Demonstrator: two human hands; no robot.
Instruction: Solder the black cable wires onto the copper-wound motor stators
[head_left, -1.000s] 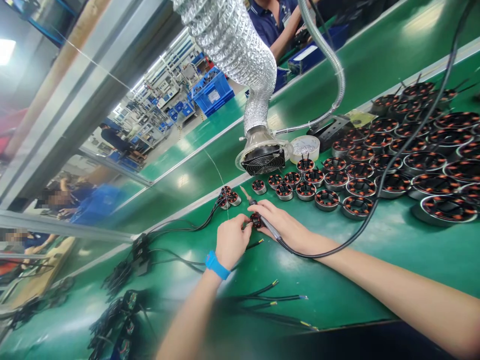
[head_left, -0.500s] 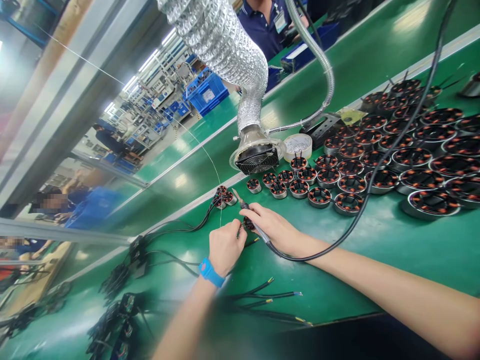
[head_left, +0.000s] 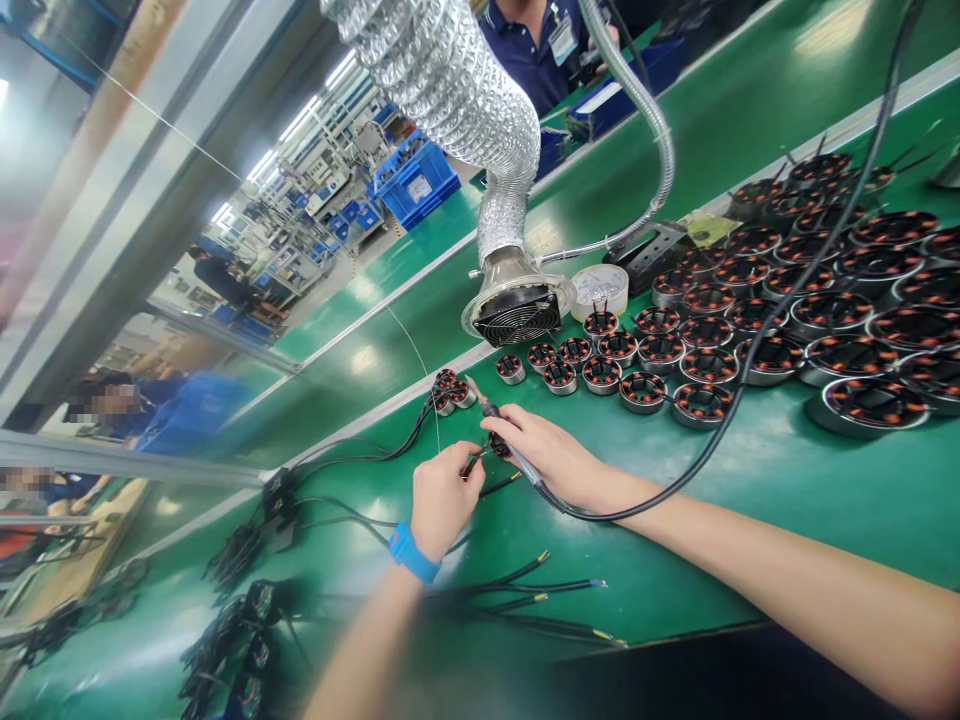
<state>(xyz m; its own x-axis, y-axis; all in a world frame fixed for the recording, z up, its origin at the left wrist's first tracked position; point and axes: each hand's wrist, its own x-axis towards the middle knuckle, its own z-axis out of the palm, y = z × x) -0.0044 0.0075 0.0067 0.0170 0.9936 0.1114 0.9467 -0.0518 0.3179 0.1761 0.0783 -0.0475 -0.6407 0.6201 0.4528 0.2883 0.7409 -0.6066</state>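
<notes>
My right hand [head_left: 551, 455] is closed around a soldering iron [head_left: 490, 408], its tip pointing up and away to the left. Under those fingers sits a small motor stator [head_left: 498, 444] with copper windings, partly covered by the hand. Just left of it, my left hand [head_left: 448, 495], a blue band on its wrist, pinches the end of a black cable [head_left: 469, 465] close to the stator. A thin solder wire [head_left: 437, 420] comes down from above to the left hand; its lower end is hidden. Beyond the iron's tip stand several small stators [head_left: 454, 390] with black cables attached.
Many stators [head_left: 705, 365] in metal rings fill the right side of the green bench. A fume duct with a fan [head_left: 517, 318] hangs ahead, beside a round white tub [head_left: 600, 290]. Black cables with stripped ends [head_left: 555, 585] lie in front; cable bundles [head_left: 225, 640] are at left.
My left hand has drawn slightly left and down from the stator, so the black cable end now shows between its fingers. My right hand with the soldering iron stays nearly in place.
</notes>
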